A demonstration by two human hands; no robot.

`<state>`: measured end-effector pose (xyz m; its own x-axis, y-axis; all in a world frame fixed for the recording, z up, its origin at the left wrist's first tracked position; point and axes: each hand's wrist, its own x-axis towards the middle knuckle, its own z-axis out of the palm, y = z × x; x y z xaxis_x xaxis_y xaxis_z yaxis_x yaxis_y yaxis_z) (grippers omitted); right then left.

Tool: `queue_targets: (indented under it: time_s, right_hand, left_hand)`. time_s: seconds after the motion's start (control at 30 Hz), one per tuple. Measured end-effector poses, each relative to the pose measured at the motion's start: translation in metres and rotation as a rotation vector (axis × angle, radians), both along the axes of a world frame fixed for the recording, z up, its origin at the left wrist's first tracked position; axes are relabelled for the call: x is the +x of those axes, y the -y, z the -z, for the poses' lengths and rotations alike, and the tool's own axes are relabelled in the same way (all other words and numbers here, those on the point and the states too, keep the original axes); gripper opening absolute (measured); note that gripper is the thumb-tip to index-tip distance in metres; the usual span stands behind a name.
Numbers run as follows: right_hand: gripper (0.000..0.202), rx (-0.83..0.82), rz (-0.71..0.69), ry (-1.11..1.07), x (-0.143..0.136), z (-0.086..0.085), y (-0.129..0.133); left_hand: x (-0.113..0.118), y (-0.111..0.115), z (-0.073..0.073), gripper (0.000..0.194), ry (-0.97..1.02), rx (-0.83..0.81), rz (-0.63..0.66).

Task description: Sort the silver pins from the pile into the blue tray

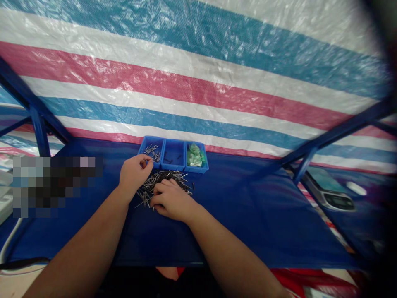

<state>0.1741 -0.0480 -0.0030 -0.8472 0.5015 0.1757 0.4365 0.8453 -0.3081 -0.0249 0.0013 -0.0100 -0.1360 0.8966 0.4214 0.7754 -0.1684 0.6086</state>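
Note:
A pile of thin metal pins [178,178], some silvery and some dark, lies on the blue table in front of three joined blue bins. My right hand [173,199] rests at the near side of the pile, its fingers curled down among the pins. What those fingertips grip is too small to make out. At the front edge of the left bin [150,142] is my left hand [134,173], thumb and fingers pinched together; anything between them is hidden. Silvery pins lie in that bin, a few dark ones in the middle bin [173,151].
Green and clear plastic packets [195,156] fill the right bin [197,169]. Blue frame bars [39,130] stand at both sides of the table [248,215]. A striped plastic sheet [186,82] hangs behind. Farther right sits a digital scale [335,198].

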Motion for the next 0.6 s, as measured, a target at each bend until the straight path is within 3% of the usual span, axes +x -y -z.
queue_targets:
  time_s: [0.23,0.47,0.6]
  right_hand:
    - [0.014,-0.046,0.004,-0.212,0.005,-0.008,-0.003]
    - [0.012,-0.097,0.273,-0.527,0.020,-0.010,-0.014]
    - [0.012,-0.119,0.372,-0.631,0.021,-0.004,-0.017]
  left_hand:
    - [0.006,0.005,-0.008,0.019,0.113,0.069,0.182]
    - [0.013,0.014,-0.020,0.025,0.223,-0.109,0.588]
    - [0.016,0.018,-0.023,0.023,0.228,-0.199,0.697]
